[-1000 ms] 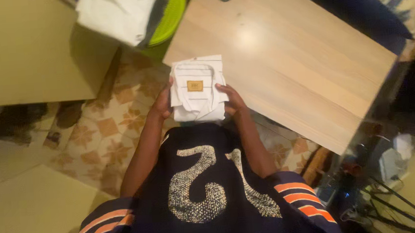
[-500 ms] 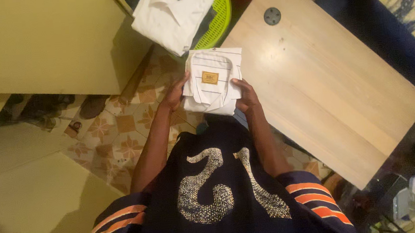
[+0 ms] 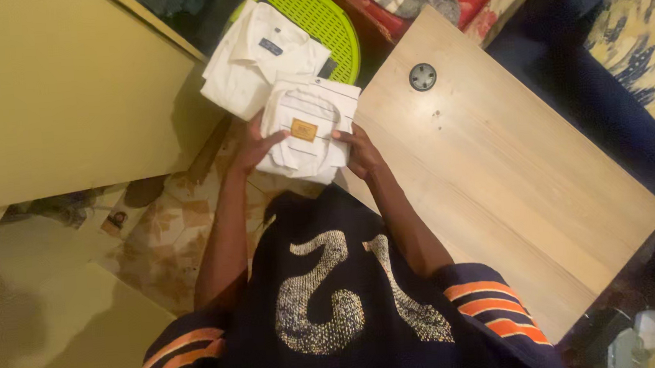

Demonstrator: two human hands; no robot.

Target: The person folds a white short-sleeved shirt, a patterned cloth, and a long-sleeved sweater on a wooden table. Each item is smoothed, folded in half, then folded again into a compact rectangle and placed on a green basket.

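Observation:
I hold a folded white shirt (image 3: 308, 130) with thin dark stripes and a small tan label between both hands. My left hand (image 3: 252, 145) grips its left edge and my right hand (image 3: 360, 149) grips its right edge. The shirt hangs in the air just off the corner of the wooden table (image 3: 496, 172). Just beyond it lies another folded white shirt (image 3: 257, 58), resting on a lime green basket (image 3: 322, 23); the held shirt overlaps its near edge.
A yellow-green cabinet (image 3: 52, 96) stands at the left, its open door (image 3: 38, 335) low at the lower left. A round grey cable port (image 3: 422, 77) sits in the table's far corner. Patterned floor tiles show below. Bedding and red fabric lie beyond the table.
Both hands have carried the striped shirt off the table corner, left and forward toward the green basket. The view has shifted so more of the basket and the other shirt shows.

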